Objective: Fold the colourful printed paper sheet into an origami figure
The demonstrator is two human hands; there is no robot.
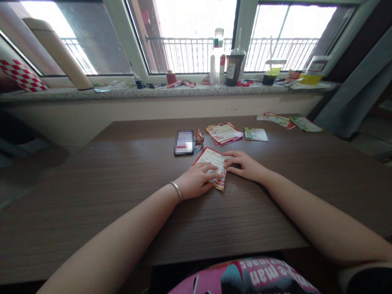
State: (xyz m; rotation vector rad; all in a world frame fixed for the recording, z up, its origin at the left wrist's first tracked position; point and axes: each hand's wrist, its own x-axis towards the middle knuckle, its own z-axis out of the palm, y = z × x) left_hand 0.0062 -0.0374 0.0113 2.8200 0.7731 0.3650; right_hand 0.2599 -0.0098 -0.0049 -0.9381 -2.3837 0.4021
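A small printed paper leaflet [212, 157] with a white panel, red edges and rows of text lies tilted on the table in front of me. My left hand [200, 179], with a silver bangle at its wrist, rests flat across the leaflet's lower left, fingers spread. On the other side, my right hand [243, 165] has its fingers and thumb bent against the leaflet's right edge. Just beyond lies a stack of similar leaflets [224, 133]. A phone [184, 142] with a blurred screen and a crumpled red wrapper [199, 139] are left of that stack.
A small pile of green-and-white cards [256, 134] sits right of the stack. More cards [280, 120] are spread at the table's far right. On the stone windowsill [196, 92] stand a tall beige cylinder [61, 57], a dark drink cup [234, 69], bottles and jars.
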